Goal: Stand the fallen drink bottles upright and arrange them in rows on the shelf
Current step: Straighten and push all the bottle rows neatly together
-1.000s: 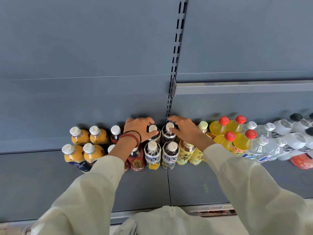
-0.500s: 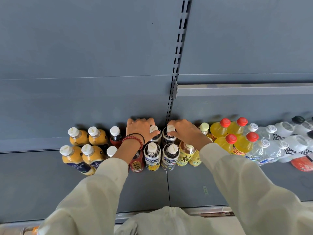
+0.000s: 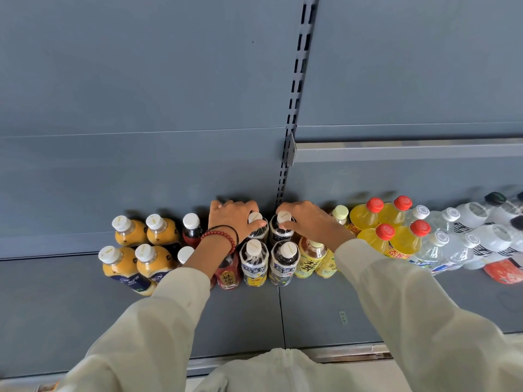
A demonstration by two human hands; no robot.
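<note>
Shelf (image 3: 85,321): grey deck; my bottles stand along its far edge, against the back panel (image 3: 141,179).
Slotted upright (image 3: 294,108): runs down the back panel and ends just behind the gap between my two hands.
Left neighbours: four orange juice bottles (image 3: 128,264) in two rows, then dark red bottles (image 3: 192,229), partly hidden by my left wrist.
Right neighbours: yellow tea bottles (image 3: 310,258) under my right forearm, then red-capped yellow bottles (image 3: 396,239), then clear bottles (image 3: 464,239) leaning right.
Fallen item: one red-labelled bottle (image 3: 506,271) lies on its side at the far right, near edge of the row.
Dark tea bottles: four, white caps, two rows; near pair (image 3: 268,261) stands free, upright.
Left hand (image 3: 233,217): palm down, fingers curled over the far-left dark tea bottle (image 3: 256,226), thumb against its cap; closed around its top.
Right hand (image 3: 307,220): palm down, fingers wrapped on the far-right dark tea bottle (image 3: 281,227), thumb across its shoulder.
Bracelets (image 3: 222,236): red beads and black cord on my left wrist.
</note>
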